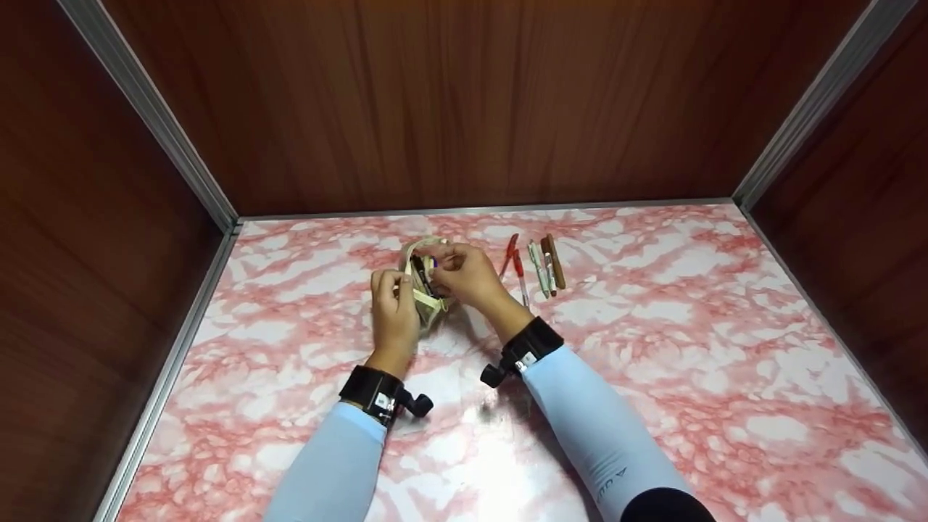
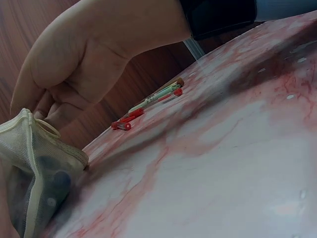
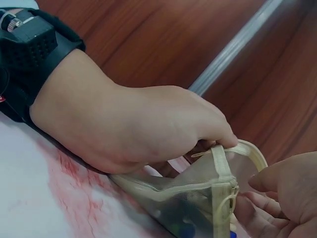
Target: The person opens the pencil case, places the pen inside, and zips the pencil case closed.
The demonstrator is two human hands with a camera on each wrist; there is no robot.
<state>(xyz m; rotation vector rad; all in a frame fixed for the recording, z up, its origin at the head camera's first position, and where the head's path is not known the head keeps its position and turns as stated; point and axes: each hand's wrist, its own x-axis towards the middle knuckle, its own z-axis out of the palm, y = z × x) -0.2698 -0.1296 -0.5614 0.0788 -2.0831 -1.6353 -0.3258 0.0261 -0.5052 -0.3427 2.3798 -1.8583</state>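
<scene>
A pale mesh zip pouch [image 1: 433, 310] stands at the middle back of the table, its mouth spread. Dark pens [image 1: 420, 270] and a bit of blue show inside. My left hand [image 1: 395, 308] grips the pouch's left rim; in the right wrist view, the thumb side of this left hand [image 3: 148, 126] is at the zip edge. At the right side of the mouth is my right hand [image 1: 467, 275], fingers bent over the opening. In the left wrist view the right hand's fingertips [image 2: 43, 106] are partly hidden behind the pouch [image 2: 29, 153]. What they touch is unclear.
Right of the pouch lie two red pens [image 1: 518, 262], a pale green pen [image 1: 539, 268], a white pen [image 1: 550, 274] and a brown pen [image 1: 555, 261]. Brown wood-look panels [image 1: 464, 109] wall in the pink-and-white marbled table [image 1: 689, 326] at the back and sides.
</scene>
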